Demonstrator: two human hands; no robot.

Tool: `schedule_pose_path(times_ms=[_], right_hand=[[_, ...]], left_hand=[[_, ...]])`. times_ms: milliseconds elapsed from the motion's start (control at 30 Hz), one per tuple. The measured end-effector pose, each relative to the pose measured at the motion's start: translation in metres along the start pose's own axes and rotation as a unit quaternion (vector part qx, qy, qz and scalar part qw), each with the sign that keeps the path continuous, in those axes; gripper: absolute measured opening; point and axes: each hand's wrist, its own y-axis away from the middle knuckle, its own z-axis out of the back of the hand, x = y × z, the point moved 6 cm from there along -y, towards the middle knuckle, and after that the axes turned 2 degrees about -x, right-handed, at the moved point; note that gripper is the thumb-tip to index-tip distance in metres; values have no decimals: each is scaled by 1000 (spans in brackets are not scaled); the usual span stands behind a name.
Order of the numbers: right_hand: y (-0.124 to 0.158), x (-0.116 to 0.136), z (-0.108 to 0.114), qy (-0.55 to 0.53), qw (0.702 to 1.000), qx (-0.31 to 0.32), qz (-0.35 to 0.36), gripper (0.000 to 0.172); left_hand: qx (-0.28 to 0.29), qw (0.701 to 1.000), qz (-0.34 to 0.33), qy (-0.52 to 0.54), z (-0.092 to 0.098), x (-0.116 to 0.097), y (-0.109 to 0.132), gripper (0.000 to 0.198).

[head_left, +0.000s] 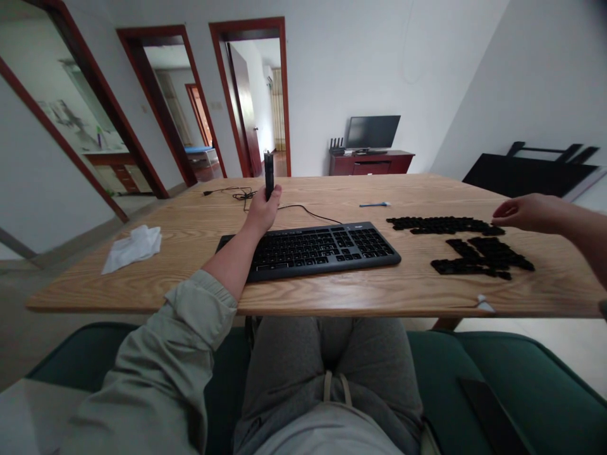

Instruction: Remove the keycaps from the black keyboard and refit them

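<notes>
The left hand (263,212) holds a slim black cylinder (269,174) upright, its grip closed firmly round the lower end; the cylinder rises above the tabletop (332,300), just behind a black keyboard (315,253); the right hand (524,213) hovers open, its grip holding nothing, fingers just beside a long row of loose black keycaps (443,225); a second cluster of keycaps (478,259) lies nearer the front edge; a thin black cable (241,196) trails behind the keyboard, near the left hand; a small blue tool (374,204) lies farther right; a crumpled white cloth (133,248) lies left; a dark green sofa (521,373) sits below.
</notes>
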Motion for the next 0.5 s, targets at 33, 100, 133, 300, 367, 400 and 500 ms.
schedule_pose_path(times_ms=[33,100,133,300,367,400,500], right_hand=[[1,5,-3,1,1000,11,-4,16],[5,15,-8,-9,999,35,-13,14],[6,19,-11,-17,999,43,-13,16],[5,29,-21,-19,997,4,68,29],[2,26,-25,-14,996,-4,85,30],[0,24,-26,-13,996,-4,84,30],[-3,21,-29,-11,998,11,68,27]], left_hand=[[0,1000,0,-1,0,0,0,39],[-2,1000,0,1,1,1,0,39],[-1,1000,-1,3,1,1,0,39],[8,1000,0,14,0,0,1,39],[7,1000,6,12,0,-1,2,39],[6,1000,9,11,0,-2,2,39],[7,1000,18,9,-1,-3,3,39]])
